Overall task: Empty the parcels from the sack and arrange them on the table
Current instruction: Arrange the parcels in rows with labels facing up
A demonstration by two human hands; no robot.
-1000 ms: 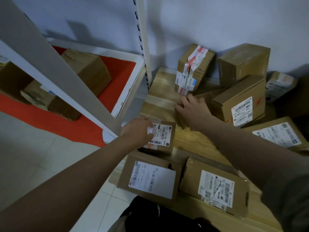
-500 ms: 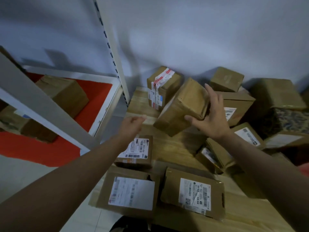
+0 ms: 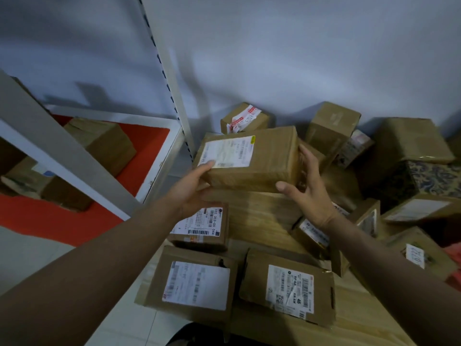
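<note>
Held box [image 3: 252, 158]: plain brown cardboard, white label with a small yellow corner mark. Behind it, small box [image 3: 245, 118]: brown, taped white with red print. Right of the held box, patterned box [image 3: 434, 176]: dark side with a pale swirling floral pattern, brown top. Below the held box, table [image 3: 259, 211]: light wood grain. Left of the held box, shelf [image 3: 159, 136]: white frame, red surface. Wall [image 3: 274, 58]: pale grey-blue.

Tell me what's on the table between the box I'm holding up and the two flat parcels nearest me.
In the head view, one small labelled parcel lies there, under the left hand; right of it, bare wooden table.
</note>
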